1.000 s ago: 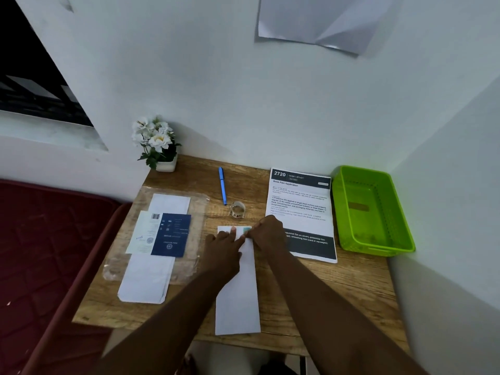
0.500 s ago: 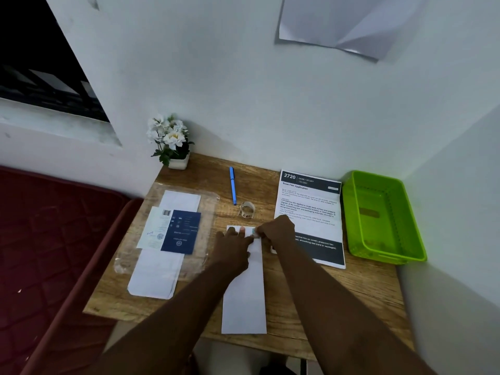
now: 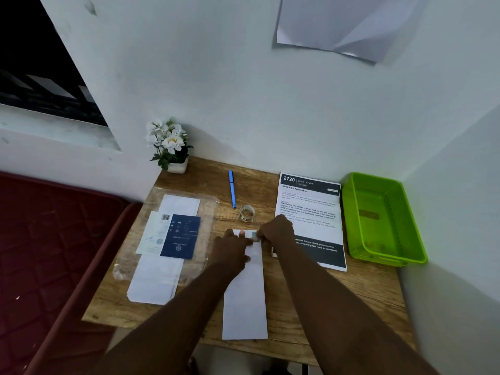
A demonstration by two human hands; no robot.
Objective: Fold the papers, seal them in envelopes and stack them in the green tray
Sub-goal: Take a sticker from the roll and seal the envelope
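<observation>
On the wooden desk (image 3: 338, 301), a long white envelope (image 3: 244, 301) lies lengthwise; the left hand (image 3: 232, 249) presses flat-fingered on its far end, while the right hand (image 3: 276, 232) pinches the flap there. At the desk's right edge stands the green tray (image 3: 418, 247), holding no envelopes.

On the counter (image 3: 338, 299) the envelope (image 3: 244, 301) lies lengthwise before me, my left grip (image 3: 232, 249) and right grip (image 3: 276, 232) on its far end. Left of it sits a plastic sleeve (image 3: 208, 212) with papers on it; right, a printed sheet (image 3: 308, 212), then the tray (image 3: 384, 220). Behind lie the tape ring (image 3: 246, 213), pen (image 3: 232, 188) and flowerpot (image 3: 177, 167).
</observation>
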